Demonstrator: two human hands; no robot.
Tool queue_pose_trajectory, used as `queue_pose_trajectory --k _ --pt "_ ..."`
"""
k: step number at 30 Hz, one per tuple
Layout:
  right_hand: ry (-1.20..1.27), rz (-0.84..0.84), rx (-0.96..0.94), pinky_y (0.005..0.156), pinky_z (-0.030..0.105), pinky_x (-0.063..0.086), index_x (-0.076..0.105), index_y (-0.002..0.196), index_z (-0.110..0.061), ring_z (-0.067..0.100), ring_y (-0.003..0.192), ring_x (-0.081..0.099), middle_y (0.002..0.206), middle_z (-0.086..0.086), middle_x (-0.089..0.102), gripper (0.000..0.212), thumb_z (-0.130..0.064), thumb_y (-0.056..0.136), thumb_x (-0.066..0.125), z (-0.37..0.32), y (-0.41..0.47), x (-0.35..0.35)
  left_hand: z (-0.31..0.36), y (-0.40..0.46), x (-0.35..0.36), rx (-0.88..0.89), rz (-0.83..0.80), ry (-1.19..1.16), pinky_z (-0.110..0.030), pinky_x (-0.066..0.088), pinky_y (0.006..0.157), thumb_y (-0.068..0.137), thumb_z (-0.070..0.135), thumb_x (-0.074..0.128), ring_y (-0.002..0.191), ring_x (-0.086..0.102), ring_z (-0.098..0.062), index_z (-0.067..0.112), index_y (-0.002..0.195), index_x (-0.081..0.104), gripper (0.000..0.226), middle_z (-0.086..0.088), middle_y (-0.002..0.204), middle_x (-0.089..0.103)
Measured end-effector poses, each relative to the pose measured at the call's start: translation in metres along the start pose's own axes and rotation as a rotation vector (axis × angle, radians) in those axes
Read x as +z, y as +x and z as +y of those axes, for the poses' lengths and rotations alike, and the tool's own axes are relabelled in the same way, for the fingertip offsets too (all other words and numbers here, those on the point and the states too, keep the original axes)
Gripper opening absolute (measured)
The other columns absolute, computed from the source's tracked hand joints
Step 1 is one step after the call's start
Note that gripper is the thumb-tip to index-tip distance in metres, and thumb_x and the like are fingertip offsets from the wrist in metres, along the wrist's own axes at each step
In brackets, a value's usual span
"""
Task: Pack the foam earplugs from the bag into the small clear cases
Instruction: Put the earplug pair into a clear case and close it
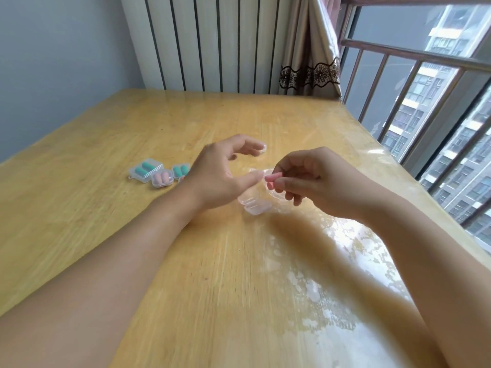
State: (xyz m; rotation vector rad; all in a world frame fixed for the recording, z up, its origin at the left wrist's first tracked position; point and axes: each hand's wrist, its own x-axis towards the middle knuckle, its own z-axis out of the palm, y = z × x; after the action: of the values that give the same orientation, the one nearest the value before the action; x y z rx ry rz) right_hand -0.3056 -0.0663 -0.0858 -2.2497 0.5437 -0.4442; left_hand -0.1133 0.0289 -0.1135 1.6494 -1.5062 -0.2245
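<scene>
Both forearms reach in over the wooden table (79,208), meeting near its middle. The right hand (316,181) is curled, thumb and forefinger pinching a pink earplug (271,178) by one end, with a second pink earplug (271,185) tucked just below it against the next finger; the other fingers fold loosely underneath. The left hand (220,176) is spread in a loose arch, palm facing the right hand, its thumb stretched out until the tip nearly meets the pinched plug; it holds nothing that I can see.

Just under and between the two hands sits an open clear case (254,204), its lid and outline blurred, so I cannot tell whether anything lies inside. Past the left hand's fingertips another small clear case (259,149) rests on the wood, close to the fingers. To the outer side of the left wrist lies a cluster of filled cases: one with teal earplugs (145,170), one with pink plugs (162,178) touching it, and a second teal one (181,170) partly hidden behind the hand.

The bag is not something I can make out. The table's right edge runs well beyond the right forearm, beside the window railing (414,54); bare tabletop stretches toward the radiator (207,41) beyond both hands, and more lies nearer, beneath the forearms.
</scene>
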Motion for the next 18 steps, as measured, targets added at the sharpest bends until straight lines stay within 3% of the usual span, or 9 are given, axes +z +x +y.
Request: queue_pose_trajectory --k 3,6,9,12,15,18 --pt "0.119 -0.07 0.052 0.062 0.028 0.056 0.074 0.098 -0.003 0.016 0.066 0.063 0.08 0.013 0.071 0.012 -0.013 0.092 0.071 0.001 0.001 0.008 -0.002 -0.012 -0.031 -0.085 -0.04 0.003 -0.023 0.047 0.066 0.074 0.038 0.081 0.068 0.057 -0.004 0.03 0.1 0.07 0.029 0.006 0.081 0.068" --pt "0.155 -0.135 0.09 0.061 0.026 0.049 0.075 0.099 -0.004 0.017 0.066 0.056 0.079 0.013 0.064 0.013 -0.014 0.093 0.07 0.0 0.0 0.013 0.005 -0.02 -0.039 -0.186 -0.186 0.082 -0.02 0.04 0.055 0.059 0.057 0.087 0.05 0.046 0.001 0.031 0.094 0.07 0.047 0.009 0.065 0.058" --pt "0.128 -0.173 0.102 0.061 0.03 0.044 0.077 0.096 -0.011 0.021 0.067 0.052 0.075 0.018 0.062 0.009 -0.013 0.094 0.068 0.001 0.003 0.016 0.011 -0.02 -0.029 -0.202 -0.228 0.148 -0.01 0.036 0.049 0.049 0.059 0.091 0.048 0.048 0.004 0.032 0.094 0.069 0.057 0.009 0.072 0.062" --pt "0.091 -0.191 0.109 0.065 0.035 0.039 0.079 0.092 -0.017 0.022 0.068 0.052 0.081 0.026 0.067 0.011 -0.016 0.093 0.069 -0.002 0.002 0.018 0.013 -0.022 -0.024 -0.153 -0.286 0.222 -0.008 0.035 0.05 0.055 0.049 0.093 0.051 0.05 0.008 0.032 0.095 0.068 0.05 0.014 0.078 0.066" --pt "0.033 -0.175 0.11 0.073 0.039 0.052 0.082 0.094 -0.018 0.014 0.072 0.062 0.079 0.004 0.077 0.016 -0.013 0.092 0.068 -0.006 0.0 0.02 0.013 -0.023 -0.021 -0.129 -0.303 0.238 -0.008 0.036 0.051 0.063 0.043 0.091 0.052 0.049 0.009 0.029 0.091 0.069 0.039 0.033 0.057 0.056" --pt "-0.02 -0.145 0.09 0.088 0.037 0.055 0.082 0.092 -0.014 0.006 0.082 0.07 0.084 0.001 0.078 0.02 -0.007 0.091 0.064 -0.01 -0.003 0.024 0.014 -0.024 -0.018 -0.101 -0.302 0.217 -0.011 0.036 0.051 0.064 0.047 0.088 0.052 0.048 0.002 0.029 0.09 0.07 0.036 0.032 0.06 0.056"
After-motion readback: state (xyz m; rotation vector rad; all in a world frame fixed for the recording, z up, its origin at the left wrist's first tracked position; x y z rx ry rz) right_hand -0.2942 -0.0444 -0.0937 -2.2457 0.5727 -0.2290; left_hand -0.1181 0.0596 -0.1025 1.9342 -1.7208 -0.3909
